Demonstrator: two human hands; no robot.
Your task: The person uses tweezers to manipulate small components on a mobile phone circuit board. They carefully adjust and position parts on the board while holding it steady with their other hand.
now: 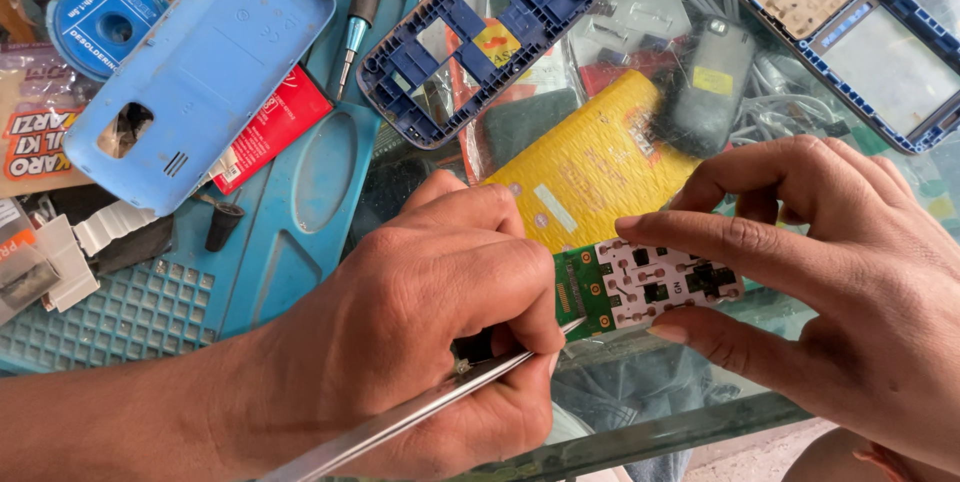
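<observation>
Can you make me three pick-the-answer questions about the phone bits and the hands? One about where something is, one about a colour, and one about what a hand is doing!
1. Where is the light blue back cover?
A. upper left on the mat
B. under the right hand
C. on the floor

2. What colour is the padded envelope?
A. green
B. yellow
C. white

3. What is the left hand doing?
A. resting flat and empty
B. holding metal tweezers
C. pinching the screwdriver

Answers: 1 A, it lies on the teal mat at upper left. 2 B, it is plainly yellow. 3 B, its fingers grip the tweezers, tip at the circuit board held by the right hand.
</observation>
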